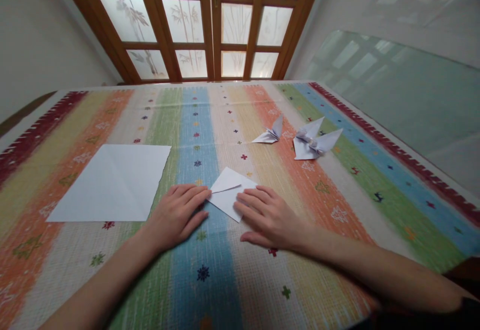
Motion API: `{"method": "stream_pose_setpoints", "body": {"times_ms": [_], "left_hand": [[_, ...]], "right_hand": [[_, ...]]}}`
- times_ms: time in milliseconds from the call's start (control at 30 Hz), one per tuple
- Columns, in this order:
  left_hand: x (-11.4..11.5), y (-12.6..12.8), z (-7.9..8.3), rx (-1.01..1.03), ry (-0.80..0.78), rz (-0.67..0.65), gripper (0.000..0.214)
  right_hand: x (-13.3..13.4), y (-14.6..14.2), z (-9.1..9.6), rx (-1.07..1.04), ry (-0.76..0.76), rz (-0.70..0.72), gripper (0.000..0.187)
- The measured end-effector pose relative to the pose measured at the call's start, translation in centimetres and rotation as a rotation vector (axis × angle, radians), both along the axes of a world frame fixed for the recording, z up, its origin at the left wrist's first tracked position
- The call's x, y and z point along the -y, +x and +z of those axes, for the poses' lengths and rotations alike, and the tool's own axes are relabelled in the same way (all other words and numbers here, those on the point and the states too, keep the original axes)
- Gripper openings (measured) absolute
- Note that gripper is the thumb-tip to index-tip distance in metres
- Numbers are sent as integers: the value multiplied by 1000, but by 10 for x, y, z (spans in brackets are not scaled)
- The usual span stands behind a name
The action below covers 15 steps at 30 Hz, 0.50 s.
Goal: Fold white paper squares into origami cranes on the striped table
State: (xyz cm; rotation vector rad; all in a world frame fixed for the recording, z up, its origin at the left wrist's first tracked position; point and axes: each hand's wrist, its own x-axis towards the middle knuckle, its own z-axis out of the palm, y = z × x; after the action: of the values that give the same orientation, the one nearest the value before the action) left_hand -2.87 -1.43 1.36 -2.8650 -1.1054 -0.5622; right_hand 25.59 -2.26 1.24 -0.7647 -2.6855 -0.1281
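A small folded piece of white paper (pixel 227 180) lies on the striped tablecloth between my hands, turned so that one corner points toward me. A loose flap edge runs across its upper left part. At its left corner, my left hand (pixel 180 210) rests with the fingertips touching the paper and the fingers stretched out. My right hand (pixel 268 215) lies flat over the paper's right part, fingers extended and thumb apart, hiding some of it. Left of my left hand is a larger white paper sheet (pixel 116 182), flat, with a ragged right edge.
Two folded paper cranes, a smaller one (pixel 270 134) and a larger one (pixel 313 140), stand at the right beyond my hands. The striped tablecloth (pixel 202 290) covers the table. Behind it are wood-framed glass doors (pixel 212 25); a glass panel (pixel 393 105) leans along the right wall.
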Motion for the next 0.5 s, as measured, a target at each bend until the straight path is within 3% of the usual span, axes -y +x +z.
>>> {"method": "stream_pose_setpoints", "body": {"times_ms": [200, 333, 500], "left_hand": [[-15, 3, -10, -21, -74, -48, 41], [-11, 4, -7, -26, -113, -90, 42], [-10, 9, 6, 49, -200, -158, 31]], "right_hand": [[-3, -7, -13, -6, 115, 75, 20], [-18, 0, -14, -5, 89, 114, 20], [-47, 14, -12, -104, -21, 19, 21]]}}
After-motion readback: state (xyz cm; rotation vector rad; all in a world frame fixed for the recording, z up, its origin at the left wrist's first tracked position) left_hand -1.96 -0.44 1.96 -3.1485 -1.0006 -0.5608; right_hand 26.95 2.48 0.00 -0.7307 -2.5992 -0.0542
